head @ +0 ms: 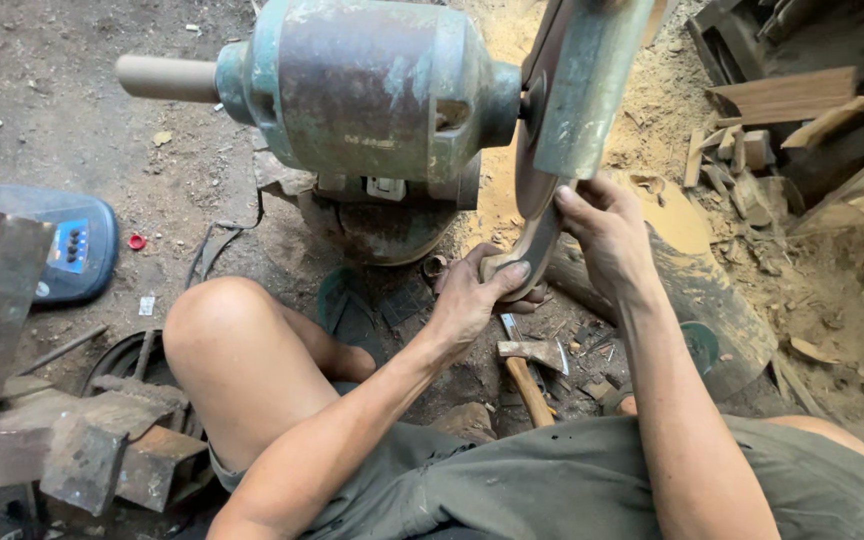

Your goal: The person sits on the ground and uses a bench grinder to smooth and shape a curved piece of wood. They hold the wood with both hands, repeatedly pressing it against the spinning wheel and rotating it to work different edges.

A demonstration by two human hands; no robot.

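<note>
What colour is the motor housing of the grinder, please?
The motor housing is worn green with rusty grey-brown patches, seen in the head view.

Motor housing and disc guard block above the hands; hatchet lies below; bare dirt floor left — open; wood scraps crowd right.

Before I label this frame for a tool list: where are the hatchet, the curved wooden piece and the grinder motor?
hatchet [534, 352], head view, on its metal head.
curved wooden piece [535, 243], head view, mid-length.
grinder motor [367, 85], head view, housing's middle.
</note>
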